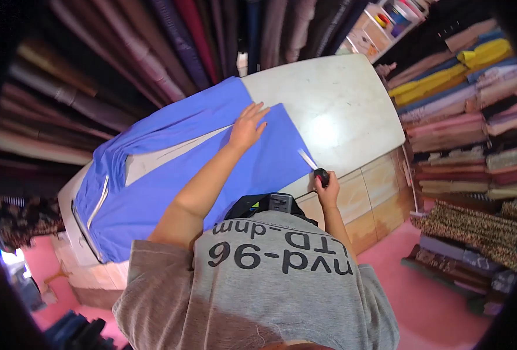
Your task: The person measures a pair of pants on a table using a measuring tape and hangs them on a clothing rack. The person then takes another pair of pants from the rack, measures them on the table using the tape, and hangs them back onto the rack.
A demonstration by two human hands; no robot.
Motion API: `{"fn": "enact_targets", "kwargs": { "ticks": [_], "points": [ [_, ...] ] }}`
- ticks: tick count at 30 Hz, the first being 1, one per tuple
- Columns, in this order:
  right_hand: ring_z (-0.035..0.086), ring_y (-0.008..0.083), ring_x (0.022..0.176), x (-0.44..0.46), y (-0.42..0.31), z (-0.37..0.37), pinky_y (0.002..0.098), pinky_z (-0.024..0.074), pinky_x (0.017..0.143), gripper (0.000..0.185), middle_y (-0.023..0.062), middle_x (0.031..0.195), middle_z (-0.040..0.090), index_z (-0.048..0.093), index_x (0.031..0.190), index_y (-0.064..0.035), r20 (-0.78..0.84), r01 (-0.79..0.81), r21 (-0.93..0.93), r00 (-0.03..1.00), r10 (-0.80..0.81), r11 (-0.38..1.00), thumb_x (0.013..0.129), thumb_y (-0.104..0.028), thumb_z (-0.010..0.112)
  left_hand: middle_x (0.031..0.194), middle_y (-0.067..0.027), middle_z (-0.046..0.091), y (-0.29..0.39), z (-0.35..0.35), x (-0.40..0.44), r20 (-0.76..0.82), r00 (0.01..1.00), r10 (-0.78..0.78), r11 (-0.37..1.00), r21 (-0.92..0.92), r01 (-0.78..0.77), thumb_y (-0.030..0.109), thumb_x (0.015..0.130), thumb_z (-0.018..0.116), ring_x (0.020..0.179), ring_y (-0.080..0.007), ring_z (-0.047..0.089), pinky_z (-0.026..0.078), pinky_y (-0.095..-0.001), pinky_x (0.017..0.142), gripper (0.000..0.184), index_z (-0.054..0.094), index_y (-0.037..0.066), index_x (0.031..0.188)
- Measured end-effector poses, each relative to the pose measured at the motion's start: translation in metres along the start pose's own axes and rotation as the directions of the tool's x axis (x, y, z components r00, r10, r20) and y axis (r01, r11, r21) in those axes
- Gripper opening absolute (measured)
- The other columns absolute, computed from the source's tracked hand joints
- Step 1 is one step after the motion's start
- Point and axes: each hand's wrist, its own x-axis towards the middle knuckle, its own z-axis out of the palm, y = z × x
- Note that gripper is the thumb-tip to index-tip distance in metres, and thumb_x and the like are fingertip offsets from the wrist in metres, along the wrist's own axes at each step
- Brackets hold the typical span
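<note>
Blue trousers (206,163) lie spread on the white table, their two legs pointing to the upper right. A white drawstring (99,201) shows near the waist end on the left. My left hand (248,127) rests on the end of the nearer leg, palm down with fingers stretched and a little apart. In my right hand (328,189) is a pair of scissors (321,177) with dark handles, its fingers wrapped round them. The bright blades reach over the lower corner of that leg's end. Whether they touch the cloth I cannot tell.
The white tabletop (351,105) extends to the right of the trousers. Upright fabric rolls (176,41) stand close behind the table. Folded cloth stacks (451,128) line the right side, with patterned cloth (474,230) lower down. A shelf (375,29) holds small items at the back.
</note>
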Motion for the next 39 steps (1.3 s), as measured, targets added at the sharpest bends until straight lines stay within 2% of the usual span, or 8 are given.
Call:
{"fn": "enact_targets", "kwargs": {
  "ticks": [4,8,14,16,19,22,34,39],
  "points": [
    [0.059,0.027,0.071,0.004,0.007,0.002,0.0353,0.0474,0.068,0.025,0.0151,0.079,0.06,0.056,0.093,-0.0015,-0.009,0.043,0.024,0.999,-0.042,0.999,0.076,-0.017,0.068,0.128,-0.0129,0.053,-0.008,-0.051,-0.107,-0.11,0.994,-0.024,0.999,0.033,0.028,0.011,0.078,0.067,0.123,-0.0347,0.044,0.04,-0.0427,0.1,0.039,0.062,0.014,0.117],
    [0.056,0.024,0.069,0.008,0.018,0.005,0.0342,0.0469,0.066,0.024,0.0134,0.077,0.059,0.056,0.092,-0.0007,-0.015,0.027,0.048,1.0,-0.026,0.998,0.077,-0.017,0.067,0.135,-0.0163,0.046,-0.039,-0.098,-0.249,-0.278,0.89,-0.362,0.879,0.216,0.425,0.012,0.079,0.066,0.128,-0.0382,0.037,0.03,-0.0494,0.105,0.041,0.06,0.012,0.12],
    [0.053,0.0201,0.065,0.017,0.016,0.003,0.035,0.0463,0.064,0.029,0.0114,0.073,0.057,0.055,0.09,0.0005,-0.009,0.053,0.003,0.999,-0.053,0.999,0.077,-0.023,0.068,0.146,-0.0188,0.029,-0.033,-0.131,-0.407,-0.528,0.418,-0.739,0.215,0.403,0.89,0.03,0.087,0.059,0.136,-0.0389,0.024,0.02,-0.0625,0.103,0.056,0.041,0.018,0.139],
    [0.053,0.0165,0.06,0.024,0.025,0.002,0.0316,0.046,0.056,0.026,0.0089,0.074,0.058,0.055,0.091,-0.0006,0.036,0.053,-0.071,0.998,-0.05,0.996,0.08,-0.022,0.067,0.148,-0.0203,0.024,-0.033,-0.14,-0.433,-0.413,0.592,-0.692,0.445,0.402,0.8,0.031,0.089,0.056,0.137,-0.0392,0.022,0.018,-0.0624,0.105,0.058,0.035,0.019,0.142],
    [0.053,0.0112,0.056,0.017,-0.018,0.0,0.0248,0.0428,0.046,0.02,0.0057,0.076,0.059,0.056,0.093,-0.0026,0.211,-0.283,0.308,0.951,0.225,0.908,0.085,-0.019,0.063,0.148,-0.021,0.024,-0.032,-0.145,-0.436,-0.485,0.56,-0.672,0.519,0.232,0.823,0.03,0.089,0.056,0.136,-0.0397,0.023,0.019,-0.0627,0.105,0.057,0.037,0.017,0.141],
    [0.054,0.0076,0.055,0.007,-0.07,0.012,0.0189,0.0389,0.04,0.015,0.0033,0.078,0.06,0.056,0.096,-0.004,0.364,-0.206,0.356,0.929,0.068,0.912,0.088,-0.017,0.06,0.149,-0.0208,0.023,-0.036,-0.164,-0.437,-0.563,0.54,-0.626,0.545,0.18,0.819,0.029,0.089,0.057,0.137,-0.0395,0.023,0.02,-0.0625,0.105,0.057,0.037,0.016,0.141],
    [0.056,0.0081,0.054,-0.107,-0.293,0.183,0.0196,0.0356,0.039,0.021,0.0045,0.075,0.061,0.058,0.1,-0.0023,0.776,-0.17,0.425,0.575,-0.261,0.889,0.083,-0.012,0.065,0.148,-0.0185,0.027,-0.162,-0.313,-0.563,-0.786,0.217,-0.579,0.177,0.139,0.974,0.033,0.092,0.052,0.138,-0.0355,0.023,0.018,-0.0622,0.106,0.057,0.036,0.007,0.14],
    [0.057,0.0075,0.054,-0.173,-0.331,0.293,0.0211,0.0343,0.039,0.02,0.0043,0.074,0.061,0.059,0.098,-0.0035,0.827,-0.169,0.363,0.511,-0.233,0.916,0.084,-0.016,0.065,0.149,-0.0137,0.027,-0.191,-0.346,-0.602,-0.638,0.479,-0.604,0.28,0.392,0.876,0.039,0.091,0.051,0.139,-0.0318,0.023,0.016,-0.0625,0.106,0.065,0.029,0.009,0.144]
  ]
}}
